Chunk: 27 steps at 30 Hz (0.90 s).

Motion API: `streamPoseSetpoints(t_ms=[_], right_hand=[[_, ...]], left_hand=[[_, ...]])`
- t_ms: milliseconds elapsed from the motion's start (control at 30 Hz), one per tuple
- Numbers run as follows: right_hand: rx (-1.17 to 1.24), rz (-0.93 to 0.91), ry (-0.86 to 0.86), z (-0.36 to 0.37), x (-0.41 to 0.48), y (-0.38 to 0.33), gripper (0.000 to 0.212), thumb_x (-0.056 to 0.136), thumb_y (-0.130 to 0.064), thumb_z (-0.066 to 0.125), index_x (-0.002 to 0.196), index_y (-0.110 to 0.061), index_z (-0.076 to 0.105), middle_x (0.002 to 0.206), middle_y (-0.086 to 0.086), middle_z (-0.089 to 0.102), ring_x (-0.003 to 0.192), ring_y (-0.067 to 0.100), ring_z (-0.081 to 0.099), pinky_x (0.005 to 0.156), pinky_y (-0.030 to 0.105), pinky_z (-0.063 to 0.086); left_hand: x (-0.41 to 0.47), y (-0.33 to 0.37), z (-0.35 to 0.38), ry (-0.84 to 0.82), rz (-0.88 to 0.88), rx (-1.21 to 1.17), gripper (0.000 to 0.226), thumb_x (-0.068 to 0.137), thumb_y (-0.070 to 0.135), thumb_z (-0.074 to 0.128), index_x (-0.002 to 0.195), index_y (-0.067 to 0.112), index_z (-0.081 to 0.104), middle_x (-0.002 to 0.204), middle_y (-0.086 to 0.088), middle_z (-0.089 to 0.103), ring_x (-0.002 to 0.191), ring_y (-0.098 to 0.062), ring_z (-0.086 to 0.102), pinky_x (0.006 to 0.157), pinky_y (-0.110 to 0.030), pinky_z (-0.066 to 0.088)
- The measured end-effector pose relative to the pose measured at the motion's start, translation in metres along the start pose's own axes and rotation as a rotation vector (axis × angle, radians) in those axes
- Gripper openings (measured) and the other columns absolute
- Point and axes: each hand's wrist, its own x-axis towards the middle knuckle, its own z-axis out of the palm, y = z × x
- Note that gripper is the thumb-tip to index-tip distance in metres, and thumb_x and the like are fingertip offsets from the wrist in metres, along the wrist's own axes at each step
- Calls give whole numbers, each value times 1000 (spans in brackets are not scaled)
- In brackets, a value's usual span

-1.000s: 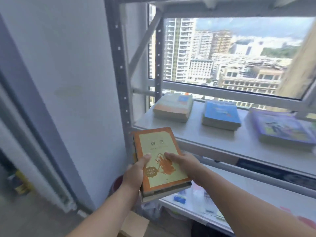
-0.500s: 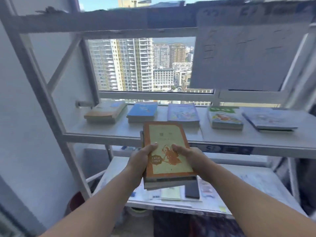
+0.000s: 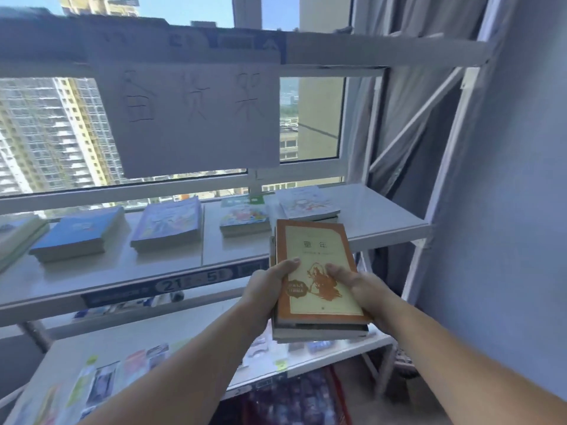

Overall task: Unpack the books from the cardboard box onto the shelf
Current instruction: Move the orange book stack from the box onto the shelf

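Head view: left hand (image 3: 270,289) and right hand (image 3: 362,289) clamp a stack of books (image 3: 319,280), thumbs on top, short of the shelf (image 3: 383,219) beyond the fingertips; lower books could slide out

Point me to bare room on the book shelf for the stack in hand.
Free: the shelf's right end, between the white-covered book pile and the right upright. Also the front strip before the blue book. Crowded: the back row, piles side by side. Both hands, left hand and right hand, hold the orange-bordered book stack.
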Motion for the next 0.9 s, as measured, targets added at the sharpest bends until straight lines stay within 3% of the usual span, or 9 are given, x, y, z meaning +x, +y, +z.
streamPoseSetpoints(t_ms=[100,233,367,433,500,600,667,800,900], right_hand=[[-4,1,47,-39,23,-8,50,85,-48,83,113,-7,77,100,12,85,83,30,84,59,30,64],[-12,-16,91,-76,69,-27,48,84,-45,85,108,-5,80,96,12,85,77,28,84,56,28,63],[-28,-71,137,-104,107,-56,45,86,-45,83,108,-7,78,94,11,86,78,28,84,56,28,63],[-51,-137,171,-119,126,-73,44,88,-44,81,109,-5,77,91,10,86,75,26,84,55,27,63],[-72,-223,202,-136,145,-87,41,90,-42,79,110,-6,77,93,10,86,78,27,84,61,33,66],[-103,-310,181,-165,175,-104,39,91,-44,77,115,-14,74,102,8,85,89,29,83,83,47,68],[-138,-357,134,-188,198,-115,48,89,-48,78,124,-17,69,108,5,85,94,27,83,87,48,67],[-135,-406,5,-234,252,-129,65,86,-49,82,138,-19,57,121,5,80,103,28,81,92,54,64],[-84,-401,-80,-267,290,-130,76,81,-44,87,144,-24,47,129,6,76,110,30,79,95,56,63]], left_hand=[[33,1,36,-39,-12,-1,34,90,31,78,112,4,75,98,-17,83,92,-38,81,87,-49,65],[92,13,71,-91,4,3,35,90,32,77,113,6,75,99,-16,84,88,-35,81,77,-43,67],[142,41,100,-139,32,41,42,89,37,78,117,6,74,102,-17,83,95,-38,80,90,-52,64],[168,59,117,-178,52,58,39,92,37,76,116,6,75,102,-16,83,90,-35,81,82,-47,66],[190,77,137,-199,89,97,37,93,37,74,115,7,74,99,-14,84,83,-31,82,71,-40,67],[218,94,169,-188,156,160,50,83,47,81,116,10,73,97,-11,84,87,-31,82,83,-47,66],[238,100,188,-152,221,175,55,77,52,85,115,15,72,95,-6,85,85,-28,83,82,-48,67],[279,101,221,-84,344,150,59,75,53,87,119,20,69,97,-2,85,82,-23,83,62,-34,65],[306,100,244,-91,420,137,59,77,43,89,125,20,63,105,1,84,91,-23,82,68,-35,66]])
